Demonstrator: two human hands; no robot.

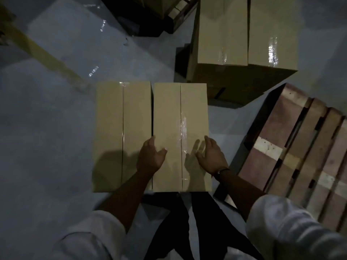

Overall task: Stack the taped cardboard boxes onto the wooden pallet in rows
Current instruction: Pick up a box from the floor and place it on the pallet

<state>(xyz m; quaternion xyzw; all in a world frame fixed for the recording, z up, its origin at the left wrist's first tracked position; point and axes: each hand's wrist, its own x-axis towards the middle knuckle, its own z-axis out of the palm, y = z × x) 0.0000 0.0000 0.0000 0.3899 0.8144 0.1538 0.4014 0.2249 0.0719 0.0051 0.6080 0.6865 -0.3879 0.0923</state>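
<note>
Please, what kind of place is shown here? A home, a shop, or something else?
Probably a warehouse or storeroom, dimly lit. Several taped cardboard boxes stand on a bare grey floor with a yellow line across it, and a wooden pallet lies beside them.

The floor (pixel 47 128) is smooth grey concrete with a dull sheen, dim under the poor light. 1 broad yellow stripe (pixel 43 53) runs across it on a slant, from the upper left corner down toward the middle, its paint worn and patchy. At least 3 small shiny scraps lie on the grey, 1 scrap (pixel 93 71) just beside the stripe's lower end. A dark, low shape (pixel 135 19) sits at the far edge; I cannot tell what it is.
</note>
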